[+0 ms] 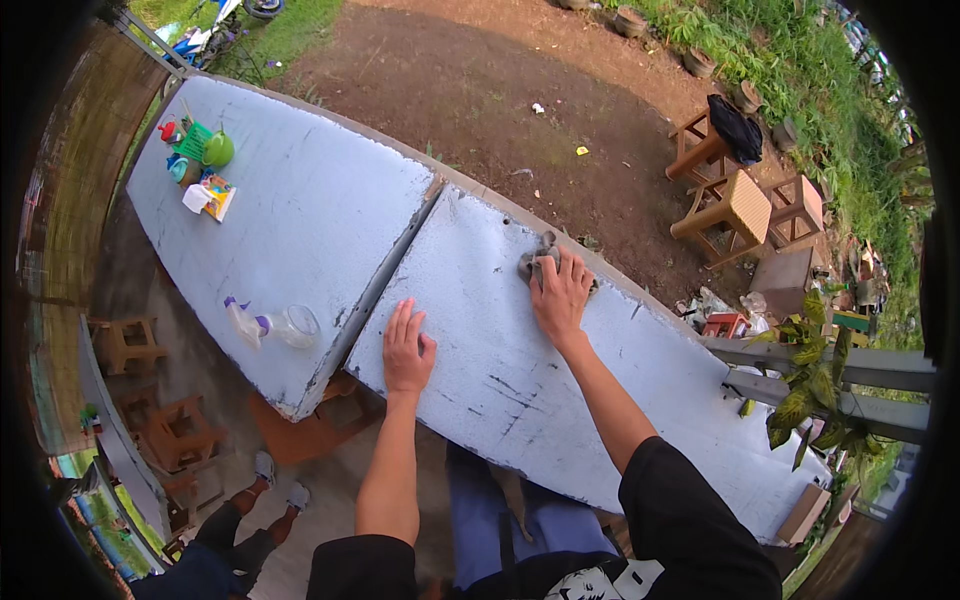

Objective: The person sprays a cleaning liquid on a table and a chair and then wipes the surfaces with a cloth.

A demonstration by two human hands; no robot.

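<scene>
Under my right hand [562, 296], a crumpled dark grey cloth [534, 262] is pressed against the nearer worn, pale-painted tabletop [480, 360] close to its far edge. Part of the cloth is hidden by the fingers. My left hand [407, 349] rests on the same tabletop near its left end, fingers extended and holding nothing. Across a narrow gap lies a second pale tabletop [277, 172]. A clear spray bottle [292, 327] with a purple and white trigger head lies on its side there, left of my left hand.
At the second tabletop's far end stand a green pot [218, 148], a red-capped container [169, 133], a jar with a blue lid [180, 169] and a tissue pack [217, 196]. Plastic stools [726, 206] stand on the dirt. A leafy plant [799, 397] overhangs the right. Another person's legs [251, 517] show lower left.
</scene>
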